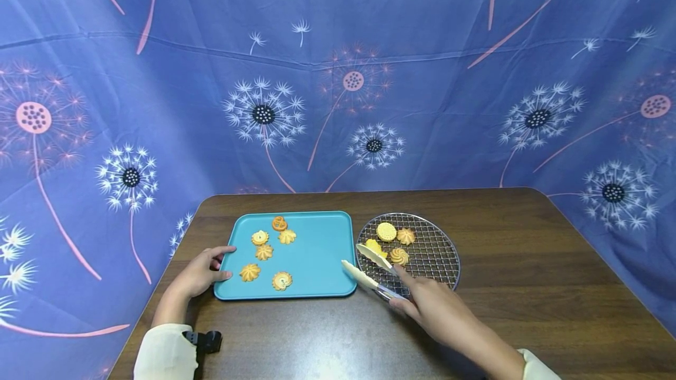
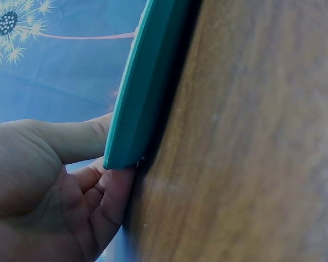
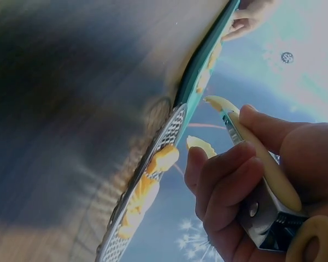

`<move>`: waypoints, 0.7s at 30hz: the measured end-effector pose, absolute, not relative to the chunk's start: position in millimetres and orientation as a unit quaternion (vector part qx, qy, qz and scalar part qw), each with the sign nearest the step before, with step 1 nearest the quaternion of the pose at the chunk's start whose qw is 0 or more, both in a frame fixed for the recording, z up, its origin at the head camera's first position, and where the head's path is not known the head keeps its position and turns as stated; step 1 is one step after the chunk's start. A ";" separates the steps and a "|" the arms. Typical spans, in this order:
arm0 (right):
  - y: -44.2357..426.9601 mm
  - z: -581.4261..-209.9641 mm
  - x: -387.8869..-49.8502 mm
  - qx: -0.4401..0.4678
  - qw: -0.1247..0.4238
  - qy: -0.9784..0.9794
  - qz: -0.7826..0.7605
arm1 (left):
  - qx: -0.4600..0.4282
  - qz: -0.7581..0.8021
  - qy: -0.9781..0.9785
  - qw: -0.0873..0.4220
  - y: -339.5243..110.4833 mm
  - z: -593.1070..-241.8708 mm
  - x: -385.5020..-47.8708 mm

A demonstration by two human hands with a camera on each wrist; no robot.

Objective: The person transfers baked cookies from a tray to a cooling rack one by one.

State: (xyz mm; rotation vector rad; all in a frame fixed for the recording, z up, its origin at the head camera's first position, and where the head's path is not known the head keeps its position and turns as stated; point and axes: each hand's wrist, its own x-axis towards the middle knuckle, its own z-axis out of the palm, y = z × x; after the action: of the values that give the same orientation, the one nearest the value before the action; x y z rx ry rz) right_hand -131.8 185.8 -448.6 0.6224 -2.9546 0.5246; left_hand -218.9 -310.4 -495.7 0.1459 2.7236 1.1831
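Observation:
My left hand (image 1: 198, 274) grips the left rim of a teal tray (image 1: 322, 251); in the left wrist view its thumb lies over the rim and its fingers are beneath. My right hand (image 1: 440, 312) holds metal tongs (image 1: 389, 293) with cream tips, also seen in the right wrist view as tongs (image 3: 273, 183). The tong tips are spread apart, one over the tray's right edge, the other over the round wire rack (image 1: 435, 251), beside a yellow cookie (image 1: 374, 246). No cookie shows between them. On the rack also lie a round cookie (image 1: 386, 231), a star-shaped cookie (image 1: 405, 236) and a swirled cookie (image 1: 399, 256).
Several cookies lie on the tray's left half, among them a pretzel-shaped one (image 1: 279, 224) and a round one (image 1: 282, 280). The tray and rack stand side by side on a brown wooden table (image 1: 528, 263). Behind hangs a blue dandelion-patterned cloth (image 1: 449, 104).

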 end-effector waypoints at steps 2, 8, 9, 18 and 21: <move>182.6 -448.9 -132.1 0.206 0.035 -0.963 0.171 | 0.047 0.397 0.913 0.085 -310.3 -495.4 -218.7; 172.9 -450.0 -133.8 0.222 0.029 -0.959 0.173 | 0.048 0.394 0.914 0.083 -310.2 -495.3 -219.1; 171.1 -450.0 -134.0 0.224 0.026 -0.959 0.173 | 0.049 0.393 0.914 0.083 -310.3 -495.4 -219.2; 151.4 -450.7 -136.1 0.253 0.005 -0.952 0.174 | 0.050 0.392 0.915 0.085 -309.9 -495.1 -218.5; 144.9 -449.6 -135.9 0.264 0.001 -0.949 0.174 | 0.050 0.390 0.915 0.087 -310.1 -494.7 -218.7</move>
State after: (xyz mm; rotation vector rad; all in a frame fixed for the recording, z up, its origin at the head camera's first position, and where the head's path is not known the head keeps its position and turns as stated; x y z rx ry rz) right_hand -135.9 144.9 -449.6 0.8279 -2.9789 0.5473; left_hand -218.7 -310.1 -494.7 0.1476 2.7266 1.1633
